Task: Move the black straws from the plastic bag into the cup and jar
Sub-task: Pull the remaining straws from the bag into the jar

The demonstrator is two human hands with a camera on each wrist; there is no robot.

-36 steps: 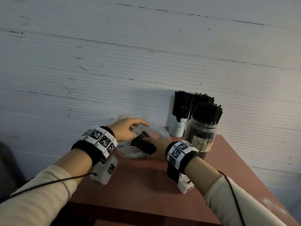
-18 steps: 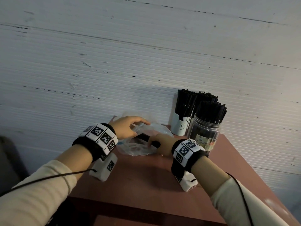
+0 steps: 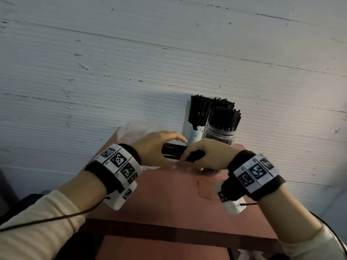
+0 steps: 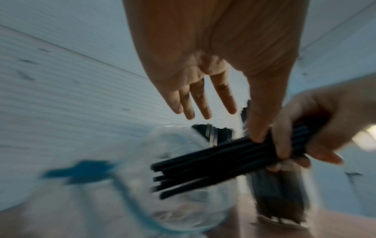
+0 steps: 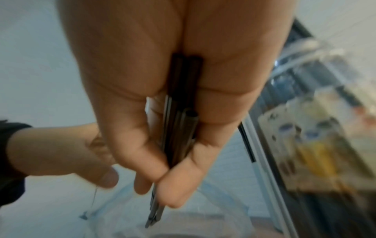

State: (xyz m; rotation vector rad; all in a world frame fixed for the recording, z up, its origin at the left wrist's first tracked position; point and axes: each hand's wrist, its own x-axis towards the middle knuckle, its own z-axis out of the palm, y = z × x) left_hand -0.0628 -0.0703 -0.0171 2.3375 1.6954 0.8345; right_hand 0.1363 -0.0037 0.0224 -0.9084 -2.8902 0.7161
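Note:
A bundle of black straws (image 3: 173, 150) is held level above the table between both hands. My right hand (image 3: 202, 153) grips its right end; in the right wrist view its fingers (image 5: 146, 161) wrap the straws (image 5: 181, 128). My left hand (image 3: 159, 147) arches over the left end, with fingers (image 4: 199, 103) straight and the thumb touching the straws (image 4: 213, 162). The clear plastic bag (image 3: 134, 131) lies behind and under the left hand. The white cup (image 3: 195, 135) and clear jar (image 3: 219, 135) stand at the back right, both packed with upright straws.
The reddish table (image 3: 169, 194) is small, with its front edge near my wrists and its right edge just past the jar. A white ribbed wall (image 3: 169, 62) stands directly behind it. Wrist cables trail from both sleeves.
My right hand has pulled the straw bundle up and out of the bag, toward the jar. My left hand left the bag's mouth and now touches the bundle.

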